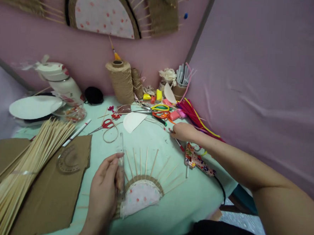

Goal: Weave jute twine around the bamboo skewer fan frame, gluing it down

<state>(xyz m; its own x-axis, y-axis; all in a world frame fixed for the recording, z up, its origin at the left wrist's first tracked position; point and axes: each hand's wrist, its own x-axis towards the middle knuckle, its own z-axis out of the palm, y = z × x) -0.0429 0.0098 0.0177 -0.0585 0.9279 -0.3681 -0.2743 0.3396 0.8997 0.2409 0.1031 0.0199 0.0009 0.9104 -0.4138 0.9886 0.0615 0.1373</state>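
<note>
My left hand (107,180) is closed around a clear plastic ruler (121,147), which points away from me. The ruler lies along the left side of a half-round craft piece (143,198). That piece has white cloth with red dots, a twine border and thin sticks fanning out from its curved edge. Stretched out to the right, my right hand (183,132) has its fingers pinched at a slim white-and-red pen (180,144); the fingertips are partly hidden. Just below that hand lies a flower-patterned glue gun (197,160) with a black cord.
A bundle of bamboo sticks (28,170) and a protractor (68,160) lie on cardboard (53,192) at left. Scissors (106,124), a white paper half-circle (134,121) and a twine spool (120,81) are farther back. A larger similar craft piece (105,13) hangs above.
</note>
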